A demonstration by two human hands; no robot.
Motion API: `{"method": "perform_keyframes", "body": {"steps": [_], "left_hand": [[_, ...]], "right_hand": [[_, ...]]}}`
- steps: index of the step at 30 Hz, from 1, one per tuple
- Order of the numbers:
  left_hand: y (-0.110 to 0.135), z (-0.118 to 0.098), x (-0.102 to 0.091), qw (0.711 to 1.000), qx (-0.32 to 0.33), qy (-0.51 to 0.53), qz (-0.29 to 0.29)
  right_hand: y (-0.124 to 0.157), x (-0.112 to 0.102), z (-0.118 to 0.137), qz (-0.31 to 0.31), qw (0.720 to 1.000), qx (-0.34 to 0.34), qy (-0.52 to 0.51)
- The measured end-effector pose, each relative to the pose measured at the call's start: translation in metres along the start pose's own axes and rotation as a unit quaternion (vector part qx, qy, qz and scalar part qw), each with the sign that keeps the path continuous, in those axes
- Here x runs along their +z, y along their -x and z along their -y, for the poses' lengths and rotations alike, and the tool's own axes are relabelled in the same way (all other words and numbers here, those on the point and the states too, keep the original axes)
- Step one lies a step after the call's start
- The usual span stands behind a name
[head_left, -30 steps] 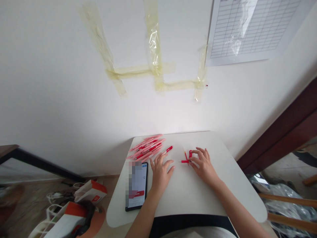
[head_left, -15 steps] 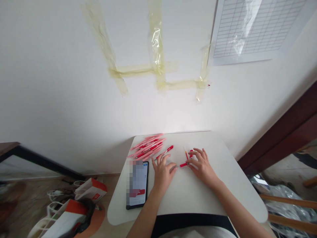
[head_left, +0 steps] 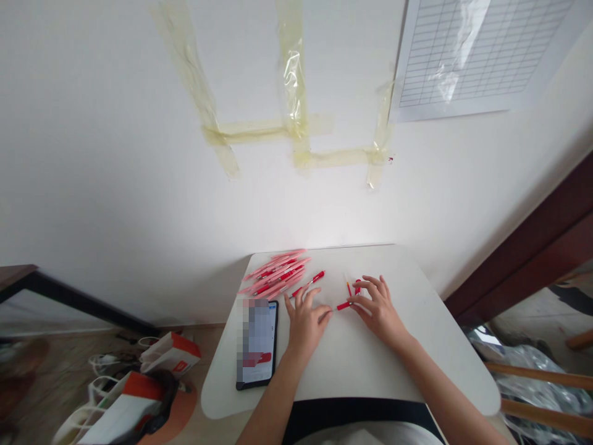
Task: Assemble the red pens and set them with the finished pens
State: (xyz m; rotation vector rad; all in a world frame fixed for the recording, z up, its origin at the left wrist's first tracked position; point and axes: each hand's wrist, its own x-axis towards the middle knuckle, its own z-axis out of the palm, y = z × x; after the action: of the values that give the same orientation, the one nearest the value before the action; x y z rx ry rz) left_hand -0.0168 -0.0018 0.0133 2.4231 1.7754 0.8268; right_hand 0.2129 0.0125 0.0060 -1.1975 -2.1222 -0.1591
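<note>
Over the middle of the white table (head_left: 370, 371), my right hand (head_left: 380, 314) pinches a short red pen barrel (head_left: 343, 306) between thumb and finger. Its other fingers spread above a small red pen part (head_left: 357, 286) and a thin refill (head_left: 349, 288) with a red and yellow section. My left hand (head_left: 306, 321) has thumb and index finger pressed together just left of the barrel. What they hold, maybe a small pale piece, is too small to make out. Beyond its fingers lies a red pen (head_left: 315, 277).
A pile of pink and red pens (head_left: 275, 275) lies at the table's back left. A phone (head_left: 264, 346) rests left of my left forearm. Paper bags (head_left: 173, 355) stand on the floor at left. The wall (head_left: 278, 210) borders the table's far edge.
Almost nothing differs; both hands keep nearly the same place and pinch, with only slight finger shifts.
</note>
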Motion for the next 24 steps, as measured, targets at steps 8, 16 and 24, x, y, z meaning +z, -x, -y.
{"method": "perform_keyframes", "body": {"steps": [8,16,24], "left_hand": [[-0.003,-0.001,-0.003,1.000,-0.009,-0.024,-0.007],[-0.029,-0.004,-0.006,0.998,0.007,-0.062,0.014],[-0.063,-0.010,0.012,0.993,0.086,-0.074,0.036]], "right_hand": [[0.007,0.002,-0.018,-0.007,0.999,0.035,-0.005],[0.012,0.005,-0.038,-0.063,0.993,0.096,0.003],[0.014,0.007,-0.043,-0.078,0.991,0.110,0.018]]}}
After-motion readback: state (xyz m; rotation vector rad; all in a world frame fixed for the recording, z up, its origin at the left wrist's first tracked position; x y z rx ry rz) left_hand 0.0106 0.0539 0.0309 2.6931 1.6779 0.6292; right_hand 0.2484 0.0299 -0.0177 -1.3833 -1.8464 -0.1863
